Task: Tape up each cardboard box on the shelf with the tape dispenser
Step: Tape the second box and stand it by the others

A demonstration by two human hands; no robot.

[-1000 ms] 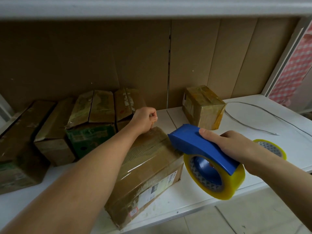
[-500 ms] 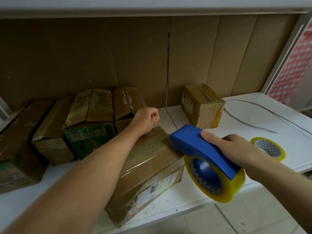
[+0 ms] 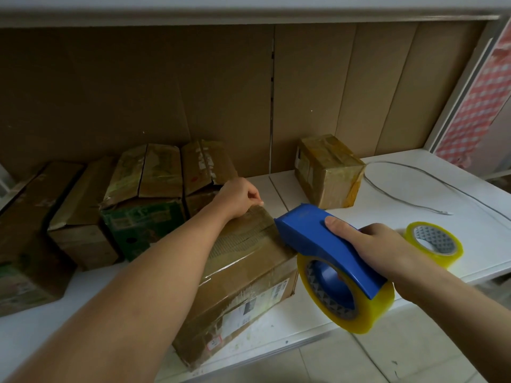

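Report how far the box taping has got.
Done, by the look of it: the small box at the back is wrapped in yellowish tape. In hand: the right hand holds the blue tape dispenser at the front box, whose top already shines with clear tape, while the left hand pinches at its far edge. Left: the boxes on the left sit with flaps split open.

A white shelf (image 3: pixel 414 200) is backed by brown cardboard panels. Along its left rear, a row of worn cardboard boxes (image 3: pixel 154 194) is set side by side. A long box (image 3: pixel 249 275) is laid at the front edge. A small taped box (image 3: pixel 329 170) is placed near the back, with a thin cable (image 3: pixel 387 194) and a spare tape roll (image 3: pixel 434 243) to its right.
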